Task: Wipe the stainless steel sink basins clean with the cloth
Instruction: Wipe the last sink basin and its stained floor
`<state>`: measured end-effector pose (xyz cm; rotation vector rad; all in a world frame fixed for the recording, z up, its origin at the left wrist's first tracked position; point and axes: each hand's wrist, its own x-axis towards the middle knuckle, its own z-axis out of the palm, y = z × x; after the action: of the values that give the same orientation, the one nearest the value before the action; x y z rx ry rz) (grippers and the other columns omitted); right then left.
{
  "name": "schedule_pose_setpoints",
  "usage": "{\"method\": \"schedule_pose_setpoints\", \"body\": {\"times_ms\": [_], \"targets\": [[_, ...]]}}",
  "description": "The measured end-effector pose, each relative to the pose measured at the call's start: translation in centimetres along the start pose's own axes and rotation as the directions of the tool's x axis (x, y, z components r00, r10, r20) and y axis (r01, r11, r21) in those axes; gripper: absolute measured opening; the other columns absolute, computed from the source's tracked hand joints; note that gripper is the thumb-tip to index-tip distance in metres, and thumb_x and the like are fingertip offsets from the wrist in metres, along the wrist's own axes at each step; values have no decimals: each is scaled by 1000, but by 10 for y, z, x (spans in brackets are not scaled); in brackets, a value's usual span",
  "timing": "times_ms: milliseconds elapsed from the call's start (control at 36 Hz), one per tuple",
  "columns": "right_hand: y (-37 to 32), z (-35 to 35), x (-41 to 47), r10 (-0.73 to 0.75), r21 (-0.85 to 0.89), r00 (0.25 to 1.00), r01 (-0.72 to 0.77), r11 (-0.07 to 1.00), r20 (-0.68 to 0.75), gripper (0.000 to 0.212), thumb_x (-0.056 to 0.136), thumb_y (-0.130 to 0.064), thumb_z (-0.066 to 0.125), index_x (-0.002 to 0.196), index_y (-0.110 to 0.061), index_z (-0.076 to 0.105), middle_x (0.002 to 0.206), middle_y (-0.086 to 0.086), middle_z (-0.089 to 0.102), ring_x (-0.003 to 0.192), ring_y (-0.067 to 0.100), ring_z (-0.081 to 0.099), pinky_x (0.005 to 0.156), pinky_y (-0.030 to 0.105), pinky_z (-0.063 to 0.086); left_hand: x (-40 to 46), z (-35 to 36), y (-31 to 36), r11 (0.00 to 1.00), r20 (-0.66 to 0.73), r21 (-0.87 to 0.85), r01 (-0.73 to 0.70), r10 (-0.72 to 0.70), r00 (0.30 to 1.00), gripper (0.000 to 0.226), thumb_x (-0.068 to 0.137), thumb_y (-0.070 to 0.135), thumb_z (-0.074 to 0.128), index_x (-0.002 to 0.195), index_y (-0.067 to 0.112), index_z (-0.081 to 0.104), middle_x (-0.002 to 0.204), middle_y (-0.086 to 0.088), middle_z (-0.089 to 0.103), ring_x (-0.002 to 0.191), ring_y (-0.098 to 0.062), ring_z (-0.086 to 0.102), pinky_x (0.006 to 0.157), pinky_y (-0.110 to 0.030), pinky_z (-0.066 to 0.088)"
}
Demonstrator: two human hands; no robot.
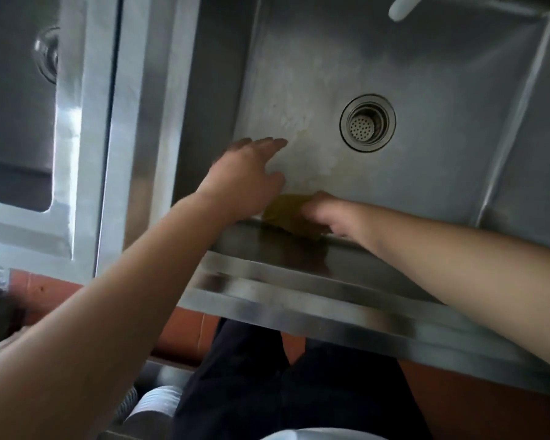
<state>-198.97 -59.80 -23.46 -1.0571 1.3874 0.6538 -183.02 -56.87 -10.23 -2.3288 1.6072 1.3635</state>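
Right hand [323, 212]: fingers curled round cloth [291, 217], gripping it at near wall of basin [426, 74], just inside front rim [299, 249].
Left hand [248, 176]: fingers straight and spread, holding nothing, reaching over basin floor just left of cloth; contact with steel cannot be told through blur.
Cloth: yellow-green, bunched, partly hidden behind rim and under right hand. Judged soft, light, limp, probably damp; no fixed shape, so folds under pressure and follows corners.
Hold: best taken as a wad in the palm, fingers spread over the top to press flat against steel; loose edges likely to drag or slip out if pinched by a corner only.
Basin: smooth steel, pale cloudy film on floor between left wall and drain [367, 122]; surface judged slippery when wet, rigid, not fragile.
Drain: perforated strainer, well apart from both hands.
Second basin [16, 122]: at left, beyond divider [115, 122], untouched by either hand.
White handle [404, 6]: at top, above far wall.
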Motion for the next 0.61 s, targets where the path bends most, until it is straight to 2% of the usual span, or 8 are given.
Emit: {"method": "schedule_pose_setpoints", "body": {"times_ms": [56, 111, 194, 250, 306, 444, 528, 611], "targets": [[-6, 2, 1, -58, -75, 998, 60, 995, 19, 38, 97, -23, 58, 132, -8, 59, 132, 16, 61, 116, 33, 60, 93, 36, 52, -35, -1, 1, 1000, -55, 3, -24, 24, 998, 55, 99, 32, 52, 151, 38, 38, 158, 8, 38, 147, -23, 30, 119, -46, 25], [-5, 1, 1, -233, -356, 972, 206, 912, -32, 36, 95, -24, 57, 128, -15, 64, 130, 12, 63, 115, 32, 61, 88, 32, 49, -68, 7, -2, 998, -156, 59, -18, 27, 987, 51, 99, 32, 52, 149, 35, 43, 159, 5, 37, 150, -25, 24, 123, -47, 19], [10, -3, 4, -587, -822, 796, 428, 375, 147, 51, 98, -28, 51, 148, -34, 41, 161, 6, 29, 145, 34, 28, 113, 43, 29, -104, 29, -16, 977, -363, 209, 52, 28, 931, 53, 96, 37, 54, 148, 30, 47, 165, -3, 24, 154, -32, 8, 124, -52, 6], [21, -4, 14, -622, -859, 673, 512, 1, 400, 56, 102, -27, 43, 154, -38, 25, 167, -2, 6, 153, 30, 4, 122, 46, 10, -114, 39, -27, 963, -456, 231, 141, -21, 890, 63, 93, 45, 53, 153, 33, 38, 168, -4, 9, 155, -33, -3, 124, -54, -1], [26, -4, 28, -551, -850, 670, 503, -157, 498, 58, 104, -27, 38, 157, -36, 15, 168, -4, 1, 154, 27, -1, 123, 46, 6, -113, 45, -36, 959, -497, 189, 212, -92, 863, 71, 93, 49, 50, 157, 37, 24, 169, -3, -2, 154, -32, -10, 123, -55, -2], [24, -3, 44, -649, -893, 640, 425, -147, 411, 64, 102, -26, 42, 158, -30, 12, 167, 0, 11, 153, 28, 10, 121, 49, 4, -98, 57, -39, 925, -522, 172, 339, -206, 828, 71, 95, 59, 41, 158, 43, 12, 168, 3, -10, 154, -28, -14, 123, -57, -3], [19, -6, 44, -696, -955, 708, 273, 114, 119, 63, 101, -20, 40, 158, -24, 15, 166, 6, 15, 151, 34, 15, 119, 56, 5, -96, 60, -42, 921, -540, 175, 347, -205, 817, 68, 94, 58, 42, 157, 40, 24, 168, 4, -9, 154, -25, -12, 122, -58, -1], [14, -21, 42, -650, -914, 726, 73, 399, -226, 60, 97, -16, 45, 154, -22, 26, 161, 8, 26, 135, 35, 36, 106, 52, 26, -96, 61, -42, 918, -539, 166, 359, -220, 813, 62, 92, 54, 46, 152, 36, 38, 168, 4, -10, 154, -25, -12, 122, -58, -1]]}}
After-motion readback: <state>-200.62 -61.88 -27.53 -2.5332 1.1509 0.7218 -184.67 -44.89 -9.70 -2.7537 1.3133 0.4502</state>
